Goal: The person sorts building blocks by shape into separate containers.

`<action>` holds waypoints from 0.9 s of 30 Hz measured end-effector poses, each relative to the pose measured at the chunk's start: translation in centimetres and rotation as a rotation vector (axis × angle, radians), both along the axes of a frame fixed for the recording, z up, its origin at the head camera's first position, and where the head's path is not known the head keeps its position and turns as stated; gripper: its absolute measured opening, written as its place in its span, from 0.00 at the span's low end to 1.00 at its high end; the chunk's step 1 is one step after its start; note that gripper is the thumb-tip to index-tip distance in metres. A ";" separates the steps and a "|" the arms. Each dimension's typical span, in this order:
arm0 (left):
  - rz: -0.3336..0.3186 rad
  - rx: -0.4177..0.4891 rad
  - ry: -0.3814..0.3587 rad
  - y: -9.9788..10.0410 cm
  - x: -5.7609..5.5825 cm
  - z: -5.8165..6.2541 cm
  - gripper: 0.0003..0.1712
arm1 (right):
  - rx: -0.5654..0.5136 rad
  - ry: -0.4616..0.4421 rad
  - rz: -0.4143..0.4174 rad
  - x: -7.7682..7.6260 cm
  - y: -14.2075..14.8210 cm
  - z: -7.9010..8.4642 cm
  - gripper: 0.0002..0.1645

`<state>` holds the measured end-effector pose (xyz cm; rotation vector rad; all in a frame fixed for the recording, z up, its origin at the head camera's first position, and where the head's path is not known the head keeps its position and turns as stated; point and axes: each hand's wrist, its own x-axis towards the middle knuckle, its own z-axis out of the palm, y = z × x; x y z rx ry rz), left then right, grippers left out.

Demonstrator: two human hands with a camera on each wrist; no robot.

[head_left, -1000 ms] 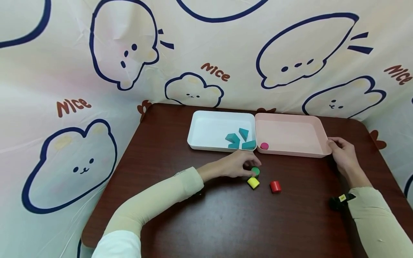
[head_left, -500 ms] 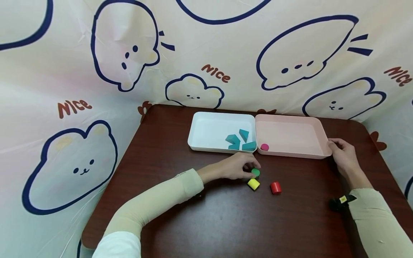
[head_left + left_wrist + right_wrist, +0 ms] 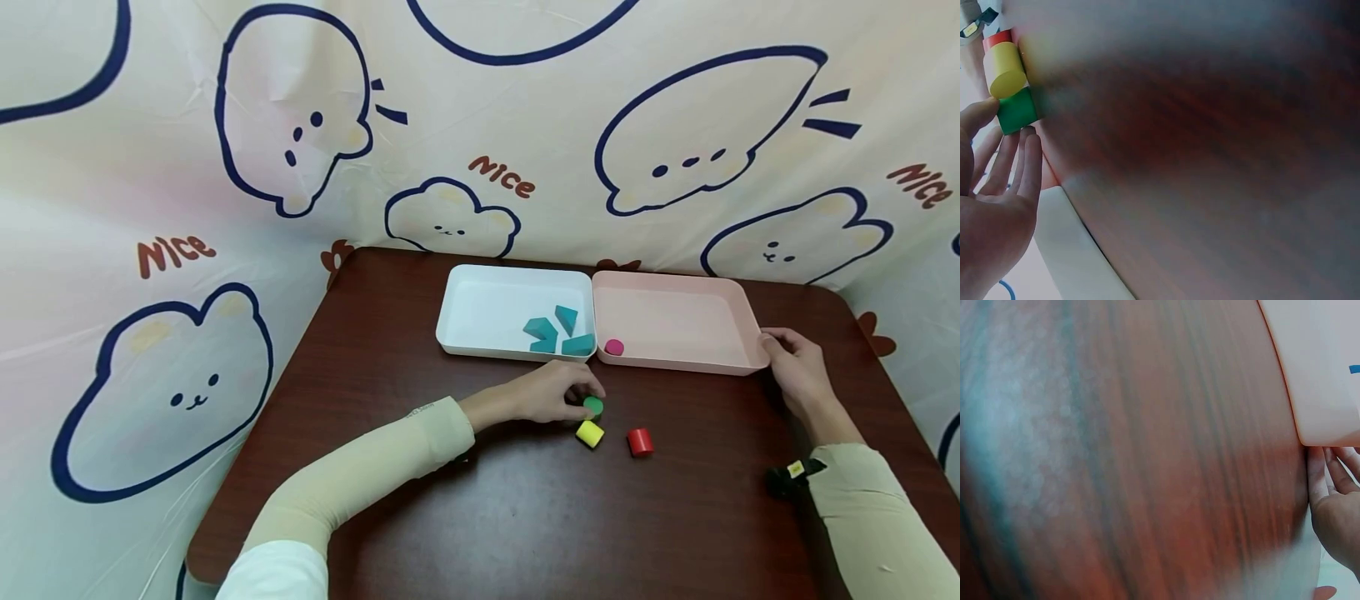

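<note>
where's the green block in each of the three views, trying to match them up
Head: green block right of and below centre, pinched by the left hand.
Left wrist: green block near the left edge, just below the yellow cylinder.
Right wrist: not in it.
Shared landmark: the brown table, in all three.

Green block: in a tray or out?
Out. The left hand pinches the green block on the near side of the white tray and pink tray.
</note>
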<state>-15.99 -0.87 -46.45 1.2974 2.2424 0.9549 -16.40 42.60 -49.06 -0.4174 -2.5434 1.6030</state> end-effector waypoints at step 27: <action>0.033 0.015 0.066 0.9 -0.7 1.2 0.17 | -0.013 0.012 -0.002 0.0 0.0 0.0 0.08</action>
